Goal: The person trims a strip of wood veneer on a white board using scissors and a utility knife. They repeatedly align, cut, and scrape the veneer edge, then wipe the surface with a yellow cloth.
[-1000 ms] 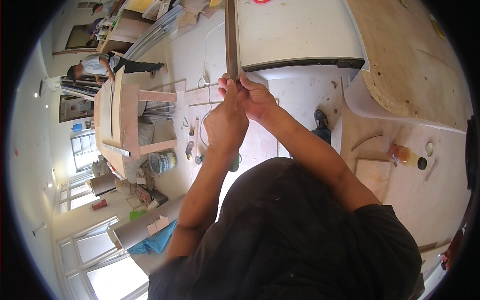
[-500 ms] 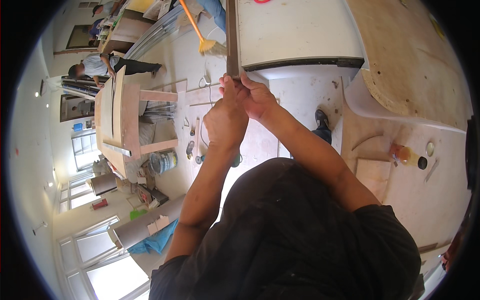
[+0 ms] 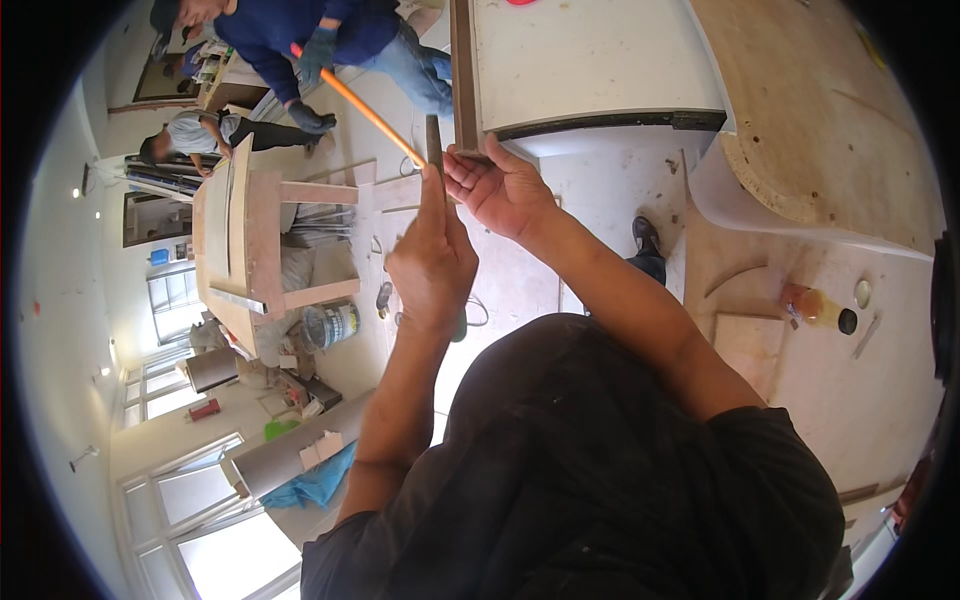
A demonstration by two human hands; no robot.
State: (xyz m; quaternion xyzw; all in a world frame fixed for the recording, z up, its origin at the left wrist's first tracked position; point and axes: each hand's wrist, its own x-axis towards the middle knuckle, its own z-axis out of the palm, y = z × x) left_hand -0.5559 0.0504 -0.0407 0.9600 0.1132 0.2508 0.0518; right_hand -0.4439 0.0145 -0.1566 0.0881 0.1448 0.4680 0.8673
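Observation:
My left hand (image 3: 432, 265) is closed around a narrow dark file (image 3: 434, 145), with its index finger stretched along it and the tip pointing away from me. Just to the right, a long brown strip (image 3: 465, 85) runs from the far edge toward me. Its near end rests in my right hand (image 3: 512, 197), palm up, the thumb on one side and the fingers curled beneath. The file is apart from the strip, on its left. A pale board with a dark edge (image 3: 612, 125) lies right beside the strip.
A co-worker in blue (image 3: 300, 45) holds an orange broom handle (image 3: 360, 105) at far left. Another person (image 3: 195, 130) stands by a wooden bench (image 3: 265, 235). A bucket (image 3: 325, 325) stands on the floor. A curved plywood top (image 3: 830, 110) is at right, a bottle (image 3: 818, 308) below it.
My left hand has drawn back left from the strip's end, and the file now shows clear of it. My right hand has opened somewhat. The co-worker with the broom has come into view.

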